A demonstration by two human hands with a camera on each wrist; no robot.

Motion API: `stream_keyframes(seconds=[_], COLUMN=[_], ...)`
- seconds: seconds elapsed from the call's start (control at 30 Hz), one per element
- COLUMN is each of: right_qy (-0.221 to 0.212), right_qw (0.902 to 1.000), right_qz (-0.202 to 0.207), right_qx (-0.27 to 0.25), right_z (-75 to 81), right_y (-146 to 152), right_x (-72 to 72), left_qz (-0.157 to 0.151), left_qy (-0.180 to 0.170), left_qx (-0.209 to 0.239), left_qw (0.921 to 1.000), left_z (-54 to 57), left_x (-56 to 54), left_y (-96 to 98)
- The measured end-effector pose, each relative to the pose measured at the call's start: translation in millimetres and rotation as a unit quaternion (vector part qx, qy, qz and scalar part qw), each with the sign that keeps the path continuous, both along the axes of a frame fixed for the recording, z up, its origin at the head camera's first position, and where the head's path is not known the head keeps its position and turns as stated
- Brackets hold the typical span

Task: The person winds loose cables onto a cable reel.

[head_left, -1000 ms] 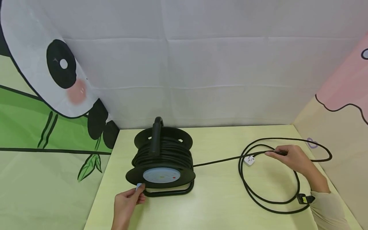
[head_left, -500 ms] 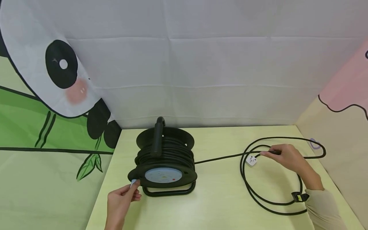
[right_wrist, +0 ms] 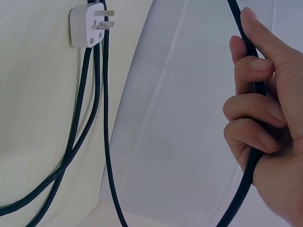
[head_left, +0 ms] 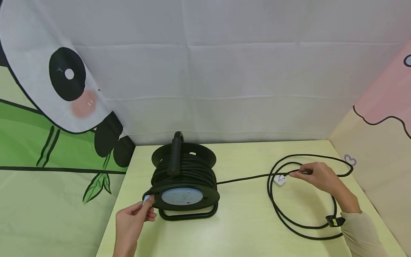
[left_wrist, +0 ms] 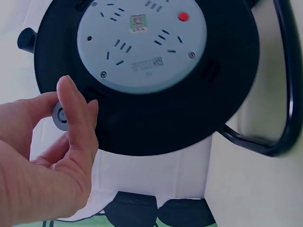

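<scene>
A black cable reel stands on the table, wound with black cable and faced by a pale blue socket plate. My left hand pinches the small grey-blue crank knob at the left edge of the reel's front disc, thumb and fingers about it. From the reel's right side the cable runs nearly straight to my right hand. In the right wrist view, the fingers of that hand are curled round the cable. Beyond it lie loose cable loops and a white plug.
The pale yellow table ends at a white cloth backdrop behind. Printed cloth stands at both sides. A black strap with a yellow-green mark is at the right wrist, by the loops.
My left hand has moved left and slightly up with the crank knob, round the disc's edge. The loose cable loop past my right hand has shrunk leftward. The right hand has shifted a little left.
</scene>
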State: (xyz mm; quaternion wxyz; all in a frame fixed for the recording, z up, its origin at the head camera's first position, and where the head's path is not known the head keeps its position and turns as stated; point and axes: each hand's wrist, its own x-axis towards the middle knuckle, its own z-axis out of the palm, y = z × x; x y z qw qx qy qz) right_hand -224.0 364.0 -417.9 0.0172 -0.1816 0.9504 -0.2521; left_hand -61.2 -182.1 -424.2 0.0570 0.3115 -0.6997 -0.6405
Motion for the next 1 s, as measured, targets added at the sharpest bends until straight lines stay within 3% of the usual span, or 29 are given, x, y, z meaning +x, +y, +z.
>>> stream_keyframes(seconds=[0.27, 0.53, 0.8, 1.0], right_qy=[-0.004, 0.018, 0.007, 0.005], right_qw=[0.9999, 0.9995, 0.9998, 0.9988], right_qz=[0.015, 0.005, 0.010, 0.046], right_qx=[-0.003, 0.024, 0.016, -0.017], right_z=[-3.6, -4.1, -5.5, -12.2], right_y=[-14, -16, -19, -29], right_x=[4.2, 6.1, 13.6, 18.1], left_qz=[-0.006, -0.016, -0.046, -0.083], left_qy=[0.020, 0.051, 0.075, 0.091], left_qx=[0.013, -0.014, -0.019, -0.018], left_qw=[0.9997, 0.9984, 0.9960, 0.9922], left_z=[13.3, 30.7, 39.6, 41.2], left_x=[1.6, 2.7, 1.5, 0.1], left_y=[4.6, 19.6, 33.9, 41.5])
